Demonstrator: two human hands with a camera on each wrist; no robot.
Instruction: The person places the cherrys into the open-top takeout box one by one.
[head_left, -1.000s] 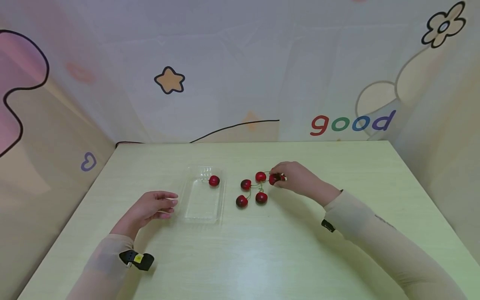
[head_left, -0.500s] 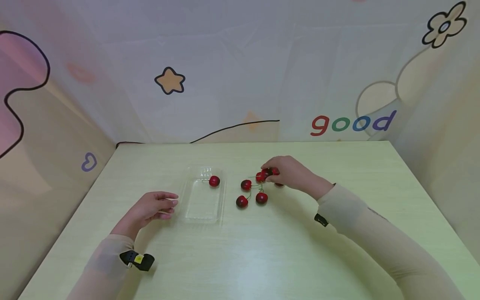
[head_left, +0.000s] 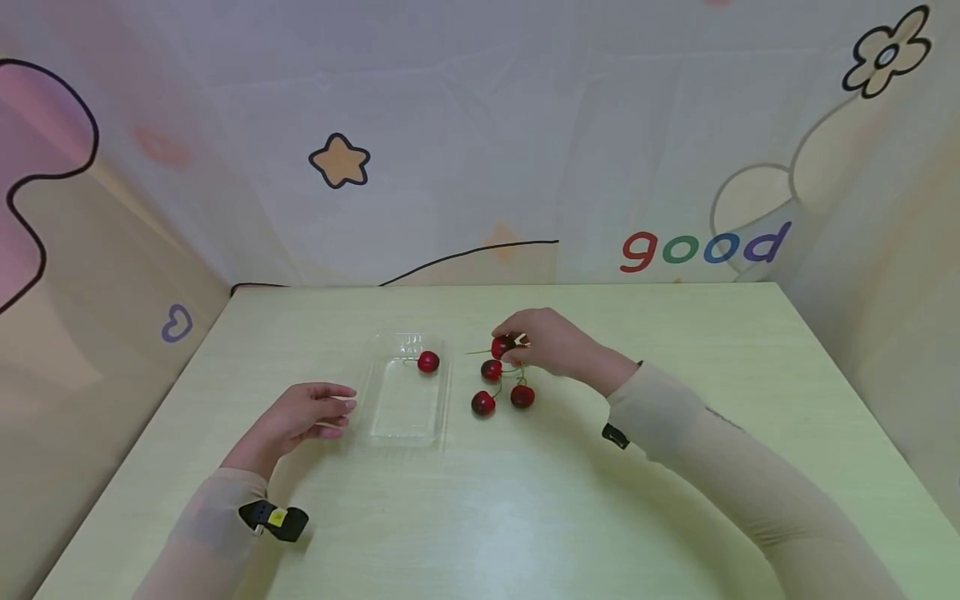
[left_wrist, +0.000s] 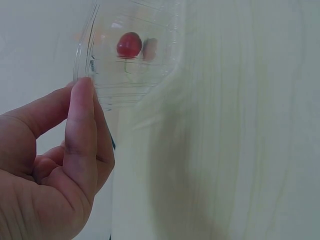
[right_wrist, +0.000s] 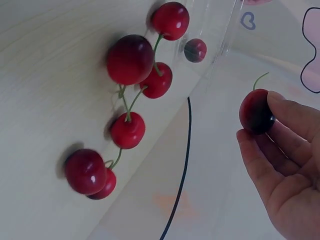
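Presently, a cherry [head_left: 500, 346] is pinched between thumb and fingertips of the right hand [head_left: 546, 343], lifted clear of the table [head_left: 480, 517] and held just above the loose cluster. Its stem is seen pointing away from the palm toward the clear plastic tray [head_left: 382, 417], so the fruit's stem axis lies roughly level and across the table; in the right wrist view the same cherry [right_wrist: 256, 112] is shown with the stem tip angled up and outward.

One cherry in the tray [head_left: 428, 362] is noted at the far end, also visible through the plastic in the left wrist view [left_wrist: 129, 44]. Remaining cherries on the table [head_left: 496, 387] are counted as three in the head view; the wrist view suggests more, possibly doubled by reflection or hidden behind the hand, so the count is left uncertain.

Progress is judged early: one placed, one in transit, several left.

The left hand [head_left: 300, 417] is rested open on the table, fingertips touching or just beside the tray's near-left edge, nothing gripped.
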